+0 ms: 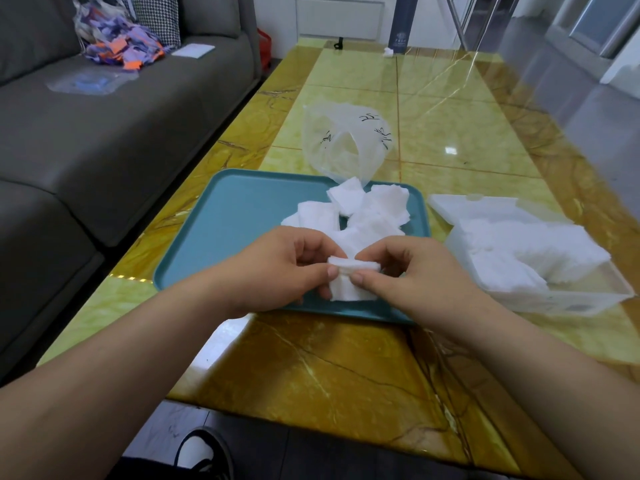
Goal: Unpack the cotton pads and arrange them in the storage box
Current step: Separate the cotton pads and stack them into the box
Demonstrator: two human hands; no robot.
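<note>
My left hand (287,268) and my right hand (412,271) together pinch a small stack of white cotton pads (349,282) over the near edge of a teal tray (242,216). A loose heap of cotton pads (360,209) lies on the tray's right half. To the right stands a clear plastic storage box (588,299) with its lid folded back, and white pads (526,251) lie inside it. An open, crumpled clear plastic bag (343,140) lies just behind the tray.
All of this sits on a glossy yellow marble table (346,368). A grey sofa (104,133) runs along the left with a bag of coloured scraps (117,43) on it. A dark cylinder (401,26) stands at the table's far end. My shoe (201,452) shows below the table edge.
</note>
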